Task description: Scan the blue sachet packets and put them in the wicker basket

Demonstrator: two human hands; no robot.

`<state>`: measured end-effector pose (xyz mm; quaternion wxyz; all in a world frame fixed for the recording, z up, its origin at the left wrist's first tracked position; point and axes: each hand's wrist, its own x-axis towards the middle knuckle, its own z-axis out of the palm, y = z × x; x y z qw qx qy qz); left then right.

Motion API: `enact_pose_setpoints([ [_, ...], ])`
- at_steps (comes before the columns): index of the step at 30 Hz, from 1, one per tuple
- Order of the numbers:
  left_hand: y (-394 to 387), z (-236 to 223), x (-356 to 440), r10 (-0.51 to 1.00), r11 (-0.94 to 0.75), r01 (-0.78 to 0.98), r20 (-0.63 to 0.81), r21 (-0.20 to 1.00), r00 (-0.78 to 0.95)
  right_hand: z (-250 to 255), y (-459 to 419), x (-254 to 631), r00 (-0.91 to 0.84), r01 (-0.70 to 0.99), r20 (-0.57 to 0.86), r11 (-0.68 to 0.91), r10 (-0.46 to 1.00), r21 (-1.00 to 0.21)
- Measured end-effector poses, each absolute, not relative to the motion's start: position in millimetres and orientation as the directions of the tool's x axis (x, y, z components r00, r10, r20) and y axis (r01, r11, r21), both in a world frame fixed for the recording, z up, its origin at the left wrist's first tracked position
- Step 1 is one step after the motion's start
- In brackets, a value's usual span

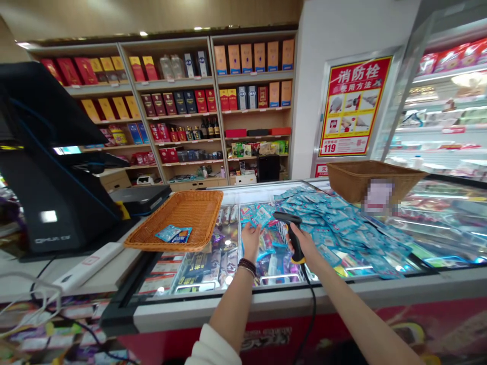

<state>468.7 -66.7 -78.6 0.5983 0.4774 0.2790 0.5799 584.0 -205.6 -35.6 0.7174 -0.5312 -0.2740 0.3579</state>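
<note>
My right hand is wrapped around the handle of a black and yellow barcode scanner, its head pointing left. A cable hangs from the handle over the freezer's front. In my left hand, which wears a dark bead bracelet, a small blue packet is held by the fingers, just left of the scanner head. To the right, a large heap of similar blue packets is spread over the glass top. An orange wicker tray on the left holds a few blue packets.
Beneath the glass, the chest freezer holds wrapped goods. A brown basket stands at the back right. At left are a black checkout terminal and a white power strip with cables. Shelves of boxed goods line the wall.
</note>
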Motion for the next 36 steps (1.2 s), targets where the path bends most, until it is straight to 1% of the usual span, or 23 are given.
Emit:
enact_pose_setpoints([
  [3, -65, -80, 466, 0.964, -0.082, -0.453, 0.185, 0.888, 0.190, -37, -203, 579, 0.578, -0.226, 0.018, 0.181, 0.816, -0.957],
  [8, -62, -82, 466, 0.957, -0.128, -0.387, 0.216, 0.913, 0.193, -36, -201, 577, 0.579, -0.222, 0.040, 0.205, 0.814, -0.953],
  [15, -60, -87, 465, 0.944, -0.181, -0.359, 0.264, 0.916, 0.197, -31, -198, 570, 0.561, -0.201, 0.052, 0.197, 0.826, -0.960],
  [22, -59, -86, 465, 0.948, -0.166, -0.322, 0.240, 0.932, 0.207, -30, -196, 568, 0.573, -0.212, 0.029, 0.182, 0.819, -0.960],
  [31, -56, -90, 467, 0.942, -0.158, -0.394, 0.259, 0.905, 0.216, -29, -195, 566, 0.567, -0.229, 0.026, 0.188, 0.823, -0.955],
  [36, -57, -91, 467, 0.941, -0.167, -0.380, 0.262, 0.910, 0.212, -29, -196, 566, 0.567, -0.229, 0.033, 0.196, 0.823, -0.953],
])
